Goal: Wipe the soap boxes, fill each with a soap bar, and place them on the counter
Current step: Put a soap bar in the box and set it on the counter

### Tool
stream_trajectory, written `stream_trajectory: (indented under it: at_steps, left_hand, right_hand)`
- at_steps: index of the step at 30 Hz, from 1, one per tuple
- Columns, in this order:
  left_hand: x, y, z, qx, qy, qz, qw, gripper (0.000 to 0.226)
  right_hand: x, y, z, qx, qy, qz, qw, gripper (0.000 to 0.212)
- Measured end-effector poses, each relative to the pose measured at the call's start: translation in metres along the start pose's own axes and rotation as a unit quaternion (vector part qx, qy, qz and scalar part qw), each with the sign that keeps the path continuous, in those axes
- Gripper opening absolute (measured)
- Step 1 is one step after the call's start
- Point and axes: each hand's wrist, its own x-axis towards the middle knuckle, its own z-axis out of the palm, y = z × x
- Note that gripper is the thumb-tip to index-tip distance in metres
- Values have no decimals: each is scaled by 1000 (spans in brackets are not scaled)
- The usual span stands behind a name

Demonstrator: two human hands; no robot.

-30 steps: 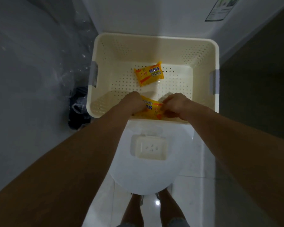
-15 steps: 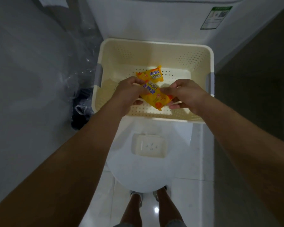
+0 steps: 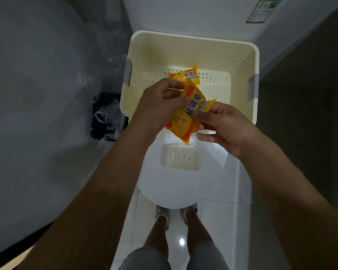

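Note:
A yellow wrapped soap bar (image 3: pixel 189 114) hangs tilted above the basket's near rim, held between both hands. My left hand (image 3: pixel 160 103) pinches its upper end and my right hand (image 3: pixel 224 127) pinches its right edge with thumb and fingers. A second wrapped soap bar (image 3: pixel 184 76) lies on the floor of the cream perforated basket (image 3: pixel 242 61), partly hidden behind the held one. An open white soap box (image 3: pixel 180 157) sits below my hands on a round white surface (image 3: pixel 174 190).
A dark bag (image 3: pixel 105 117) and clear plastic sheeting (image 3: pixel 98 75) lie left of the basket. A white appliance with a green label (image 3: pixel 263 9) stands behind it. My feet (image 3: pixel 176 213) stand on glossy white tiles below the round surface.
Both hands lifted the soap bar from the basket floor and drew it toward me. It has turned from lying flat to standing more upright over the basket's near rim.

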Motion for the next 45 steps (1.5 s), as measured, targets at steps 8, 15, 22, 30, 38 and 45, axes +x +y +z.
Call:
stream_trajectory:
  at_steps: [8,15,22,30,38,45]
  left_hand:
    - [-66,-47,-8,-62,123,-48,989,18]
    - [-94,-85,5,-60,158,-67,983,24]
    - [-78,-122,9,-18,170,-75,982,23]
    - [-61,-157,23,82,130,-68,986,23]
    - [-48,-175,27,205,109,-54,971,30]
    - [-37,-178,32,277,110,-36,954,24]
  right_hand:
    - [-28,43,25,128,50,-41,990,21]
    - [-39,92,37,85,88,-30,992,25]
    - [-26,133,24,-48,187,-19,981,9]
    - [-5,166,10,-212,242,0,947,19]
    - [22,172,-2,-292,253,37,922,9]
    - [43,167,-7,-315,265,54,910,8]
